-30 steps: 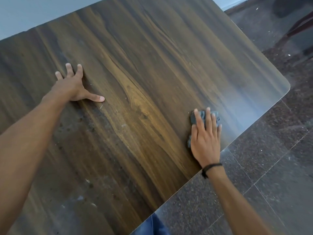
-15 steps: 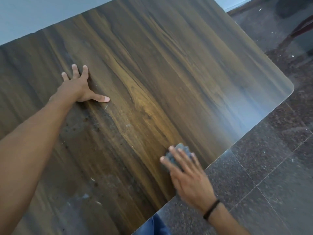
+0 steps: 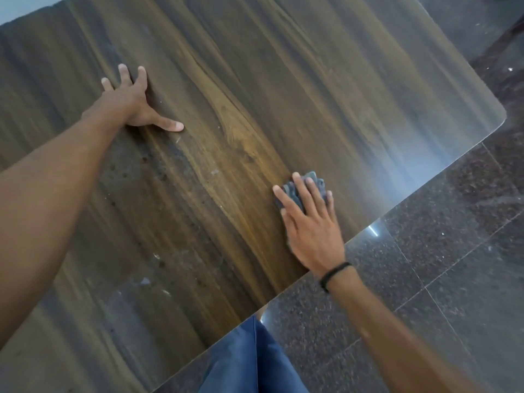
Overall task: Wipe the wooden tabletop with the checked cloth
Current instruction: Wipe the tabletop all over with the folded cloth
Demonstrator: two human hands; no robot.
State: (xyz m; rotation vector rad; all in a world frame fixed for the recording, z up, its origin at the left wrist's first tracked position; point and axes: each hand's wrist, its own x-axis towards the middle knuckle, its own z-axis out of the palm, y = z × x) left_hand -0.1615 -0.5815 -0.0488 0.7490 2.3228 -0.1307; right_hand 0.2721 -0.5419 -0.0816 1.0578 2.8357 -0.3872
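Pressing flat, right hand (image 3: 310, 222) covers bunched cloth (image 3: 304, 188), orientation seemingly unclear.

dark speckled floor tiles (image 3: 442, 251), pale wall (image 3: 17, 7)

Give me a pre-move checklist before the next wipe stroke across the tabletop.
1. Cloth under the wiping hand: ok. The right hand presses flat on the bunched cloth.
2. Cloth fully on the tabletop: ok, though it sits near the edge by the floor.
3. Bracing hand planted: ok. The left hand lies spread on the wood, apart from the cloth.
4. Dirt left to wipe: not ok. White specks and dark spots remain below the left arm.
5. Stroke path free of objects: ok.
6. Cloth clean enough: cannot tell.
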